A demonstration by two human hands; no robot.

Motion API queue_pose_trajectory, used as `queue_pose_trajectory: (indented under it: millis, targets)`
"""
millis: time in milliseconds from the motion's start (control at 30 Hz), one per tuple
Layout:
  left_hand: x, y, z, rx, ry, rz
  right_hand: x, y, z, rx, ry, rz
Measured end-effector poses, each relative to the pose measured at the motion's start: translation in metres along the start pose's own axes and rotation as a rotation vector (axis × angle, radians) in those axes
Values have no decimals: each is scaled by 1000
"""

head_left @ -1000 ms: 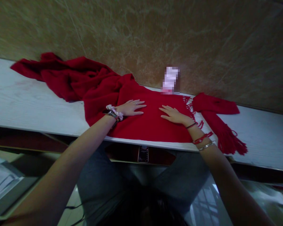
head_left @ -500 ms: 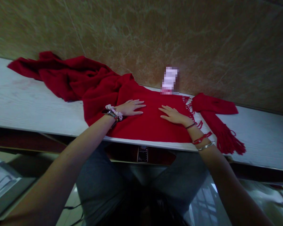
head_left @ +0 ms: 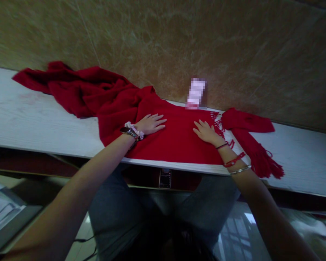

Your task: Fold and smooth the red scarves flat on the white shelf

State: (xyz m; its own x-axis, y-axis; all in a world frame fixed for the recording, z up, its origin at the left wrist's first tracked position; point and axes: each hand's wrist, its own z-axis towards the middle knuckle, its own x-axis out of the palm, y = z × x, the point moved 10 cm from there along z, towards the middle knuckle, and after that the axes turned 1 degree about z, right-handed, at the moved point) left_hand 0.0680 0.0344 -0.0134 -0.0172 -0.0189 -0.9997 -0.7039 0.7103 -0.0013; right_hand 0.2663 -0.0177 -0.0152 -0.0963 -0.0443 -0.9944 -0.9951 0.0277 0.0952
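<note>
A large red cloth [head_left: 176, 141], a shawl or wide scarf with a fringed right end, lies across a narrow white table. Its right part is spread flat, while the left part is bunched in loose folds against the wall. My left hand [head_left: 150, 124] rests palm down on the flat part, fingers apart and pointing right. Near the fringe, my right hand [head_left: 205, 132] also lies on the cloth with spread fingers. Just right of the fringe is a narrow folded red scarf [head_left: 246, 134] with a tasselled end.
The white table [head_left: 43, 119] runs along a brown marbled wall [head_left: 141, 47]. A blurred-out pale upright object [head_left: 197, 92] stands at the wall behind the cloth. Below the table edge, a phone [head_left: 165, 179] lies on a lower shelf. Papers [head_left: 2, 210] are at the lower left.
My right hand has slid a little right across the cloth, toward the fringe. My left hand stays in nearly the same place, turned slightly.
</note>
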Motion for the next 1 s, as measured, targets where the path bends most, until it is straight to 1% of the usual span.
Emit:
queue_pose_trajectory:
  millis: [67, 100, 133, 200, 267, 333, 467, 533, 667, 767, 833, 900, 933, 1000]
  targets:
    - [-5, 5, 0, -42, -57, 15, -10, 5, 2, -53, -105, 33]
    - [-6, 4, 0, -28, -63, 12, -12, 12, 2, -101, -134, 48]
    - [-4, 0, 1, 8, -48, 4, -11, 19, 2, -151, -132, 56]
    - [4, -9, 2, 100, 26, -17, -1, 32, 2, -225, -59, 44]
    - [10, -13, 1, 147, 90, -31, 10, 37, 0, -250, 27, 24]
    - [10, -12, 1, 146, 95, -30, 14, 33, 0, -237, 58, 16]
    - [9, -9, 0, 154, 96, -30, 11, 7, 0, -142, 46, 5]
    - [10, -8, 0, 165, 97, -30, 11, -7, -1, -102, 63, -4]
    - [12, -6, -2, 185, 104, -44, 11, -24, 4, -77, 104, -17]
    - [8, -6, -2, 192, 107, -50, 6, -23, 16, -98, 64, -8]
    - [2, -7, 2, 182, 117, -55, 4, -18, 28, -105, 39, 11]
    - [-5, -7, 9, 139, 124, -58, 4, -9, 38, -102, 32, 39]
    - [-10, -6, 14, 106, 108, -50, 4, -4, 41, -103, 34, 53]
    - [-21, -4, 25, 35, 30, -24, 6, 8, 44, -119, 36, 64]
